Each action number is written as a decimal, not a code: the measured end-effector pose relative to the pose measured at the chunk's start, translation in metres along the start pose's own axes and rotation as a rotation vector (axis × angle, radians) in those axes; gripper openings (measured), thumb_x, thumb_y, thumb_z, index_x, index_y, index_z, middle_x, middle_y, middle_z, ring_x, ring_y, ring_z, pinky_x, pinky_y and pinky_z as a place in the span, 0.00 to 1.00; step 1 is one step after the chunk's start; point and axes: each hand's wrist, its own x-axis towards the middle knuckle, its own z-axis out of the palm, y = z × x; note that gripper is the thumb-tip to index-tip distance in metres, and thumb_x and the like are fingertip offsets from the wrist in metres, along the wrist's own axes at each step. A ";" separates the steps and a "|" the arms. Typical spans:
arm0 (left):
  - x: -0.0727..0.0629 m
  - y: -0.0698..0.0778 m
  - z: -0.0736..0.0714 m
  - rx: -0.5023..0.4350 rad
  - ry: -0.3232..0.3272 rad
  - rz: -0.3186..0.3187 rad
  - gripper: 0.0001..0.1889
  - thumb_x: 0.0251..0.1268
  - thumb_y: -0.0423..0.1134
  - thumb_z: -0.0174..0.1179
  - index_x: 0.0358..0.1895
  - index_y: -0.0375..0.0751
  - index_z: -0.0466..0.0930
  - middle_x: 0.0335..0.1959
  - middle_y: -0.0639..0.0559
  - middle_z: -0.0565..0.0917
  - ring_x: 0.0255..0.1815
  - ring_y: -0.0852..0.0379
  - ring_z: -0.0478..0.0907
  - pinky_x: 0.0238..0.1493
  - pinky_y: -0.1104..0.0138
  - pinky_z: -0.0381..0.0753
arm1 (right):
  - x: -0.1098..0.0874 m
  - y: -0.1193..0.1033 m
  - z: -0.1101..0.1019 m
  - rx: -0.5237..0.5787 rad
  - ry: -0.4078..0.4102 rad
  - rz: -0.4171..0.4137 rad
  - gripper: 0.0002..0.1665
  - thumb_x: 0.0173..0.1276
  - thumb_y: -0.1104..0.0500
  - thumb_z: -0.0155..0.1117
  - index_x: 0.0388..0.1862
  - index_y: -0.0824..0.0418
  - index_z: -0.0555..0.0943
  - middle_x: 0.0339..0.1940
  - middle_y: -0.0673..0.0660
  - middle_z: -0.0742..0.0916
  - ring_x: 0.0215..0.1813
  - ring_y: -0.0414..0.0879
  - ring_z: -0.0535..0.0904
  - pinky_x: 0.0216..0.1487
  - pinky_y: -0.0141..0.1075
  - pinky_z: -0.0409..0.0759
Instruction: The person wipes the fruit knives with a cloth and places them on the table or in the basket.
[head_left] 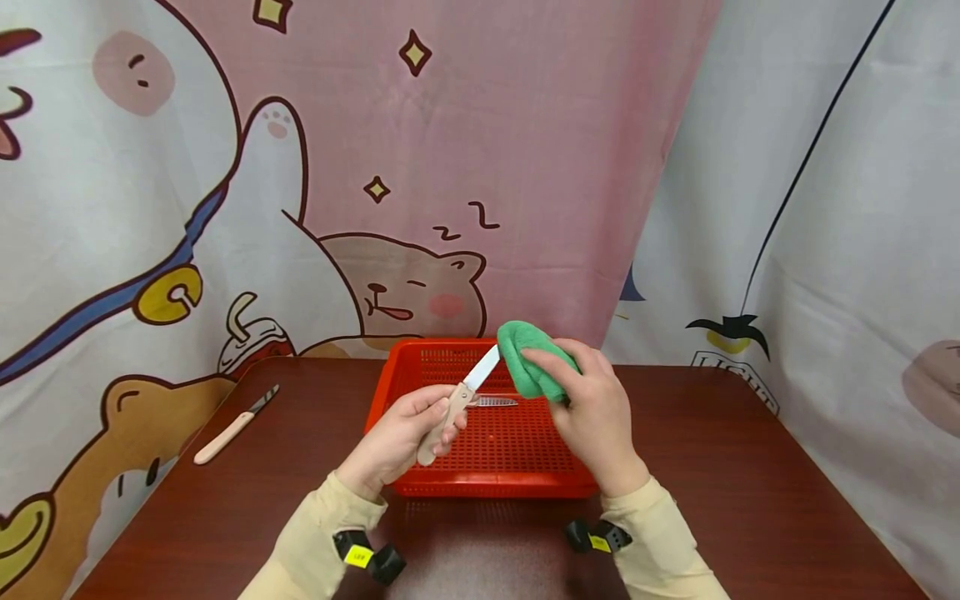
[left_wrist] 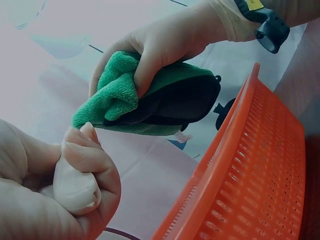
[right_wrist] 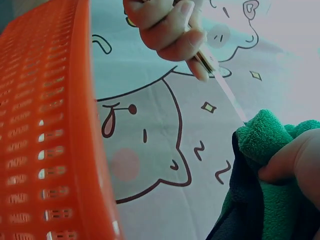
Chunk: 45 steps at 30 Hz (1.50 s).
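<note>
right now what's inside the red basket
Inside the red basket, the head view shows a metal blade; any handle would be hidden behind the left hand and the knife it holds. The green cloth covers some basket too.

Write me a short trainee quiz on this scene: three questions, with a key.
1. Multiple choice: what does the right hand hold? A) a spoon B) a green cloth C) a cup
2. True or false: the left hand grips the open knife by its blade.
3. Fill in: in the head view, a second knife lies on the table, to the ____ of the red basket.

Key: 1 B; 2 False, the left hand grips the handle; 3 left.
</note>
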 end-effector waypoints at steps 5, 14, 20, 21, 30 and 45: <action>0.000 0.000 -0.001 -0.019 0.026 -0.019 0.16 0.81 0.32 0.39 0.61 0.23 0.67 0.34 0.48 0.77 0.27 0.63 0.72 0.27 0.75 0.74 | -0.004 0.006 -0.001 -0.021 0.015 0.025 0.42 0.44 0.80 0.67 0.55 0.45 0.84 0.51 0.59 0.82 0.49 0.61 0.77 0.44 0.54 0.78; 0.000 0.002 -0.003 -0.032 0.038 -0.026 0.21 0.82 0.33 0.37 0.64 0.15 0.58 0.35 0.49 0.77 0.27 0.64 0.72 0.27 0.75 0.73 | -0.004 0.006 -0.011 0.002 0.068 0.060 0.39 0.48 0.78 0.65 0.55 0.45 0.84 0.52 0.58 0.82 0.50 0.60 0.76 0.41 0.53 0.78; 0.002 0.000 -0.002 -0.044 0.022 -0.014 0.20 0.82 0.34 0.38 0.63 0.16 0.61 0.35 0.48 0.77 0.27 0.64 0.72 0.27 0.75 0.73 | -0.003 -0.005 -0.015 0.066 0.043 0.006 0.37 0.51 0.77 0.66 0.57 0.46 0.83 0.55 0.58 0.81 0.54 0.59 0.76 0.48 0.51 0.75; 0.002 0.000 -0.002 -0.043 0.018 -0.011 0.20 0.82 0.34 0.39 0.63 0.17 0.62 0.35 0.48 0.77 0.27 0.64 0.72 0.27 0.75 0.73 | -0.003 -0.007 -0.014 0.077 0.036 -0.009 0.38 0.51 0.77 0.65 0.57 0.46 0.83 0.56 0.59 0.81 0.54 0.59 0.76 0.49 0.51 0.75; 0.004 -0.001 0.004 -0.052 0.031 -0.011 0.19 0.81 0.33 0.39 0.64 0.21 0.63 0.35 0.50 0.78 0.27 0.64 0.72 0.28 0.75 0.74 | -0.009 -0.026 -0.006 0.157 -0.040 -0.087 0.38 0.53 0.77 0.66 0.58 0.45 0.83 0.59 0.57 0.81 0.58 0.55 0.76 0.50 0.49 0.78; 0.002 -0.005 0.005 -0.012 0.022 -0.025 0.11 0.82 0.37 0.42 0.50 0.43 0.76 0.24 0.52 0.73 0.20 0.63 0.70 0.22 0.73 0.70 | -0.018 -0.037 0.008 0.170 -0.108 -0.139 0.36 0.53 0.75 0.69 0.57 0.44 0.83 0.60 0.56 0.80 0.57 0.55 0.76 0.51 0.48 0.79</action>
